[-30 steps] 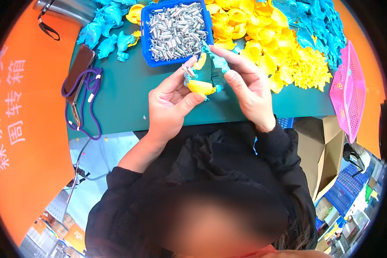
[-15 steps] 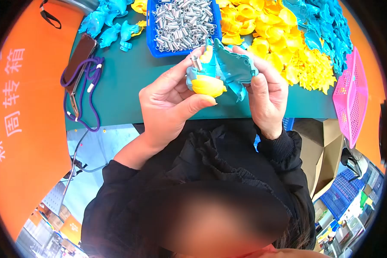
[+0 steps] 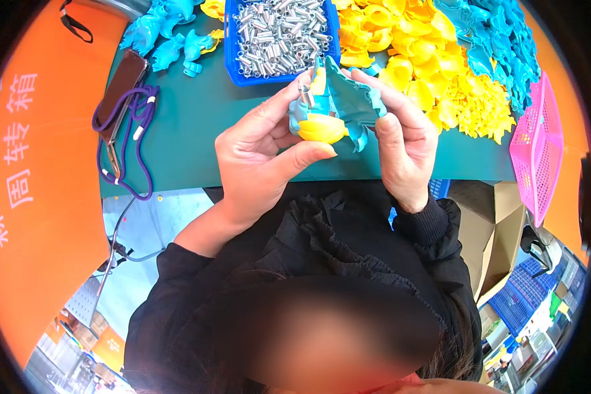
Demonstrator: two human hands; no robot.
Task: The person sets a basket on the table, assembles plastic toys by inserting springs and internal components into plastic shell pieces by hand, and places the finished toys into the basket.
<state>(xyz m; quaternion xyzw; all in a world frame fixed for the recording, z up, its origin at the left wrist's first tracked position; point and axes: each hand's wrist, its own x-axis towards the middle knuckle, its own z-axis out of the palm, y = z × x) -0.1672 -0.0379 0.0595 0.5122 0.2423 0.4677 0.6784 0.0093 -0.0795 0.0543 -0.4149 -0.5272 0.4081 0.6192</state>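
My left hand (image 3: 259, 148) grips a blue and yellow plastic piece (image 3: 322, 129) between thumb and fingers. A silver spring (image 3: 306, 96) stands upright at this piece's upper left, near my fingertips. My right hand (image 3: 404, 138) holds a blue shell (image 3: 358, 102), its hollow inner side showing. The shell leans beside the piece, and the two touch or nearly touch at the middle. Just beyond my hands is a blue tray (image 3: 256, 82) full of silver springs (image 3: 279, 39).
Yellow parts (image 3: 414, 56) and blue parts (image 3: 499, 46) are heaped at the back right, more blue parts (image 3: 167, 33) at the back left. A phone (image 3: 123, 82) with a purple cord (image 3: 138, 148) lies left; a pink basket (image 3: 535, 151) is at the right edge.
The blue shell in my right hand has swung open from the yellow and blue piece, turning its inner side into view. Tray and heaps appear slightly higher and farther right.
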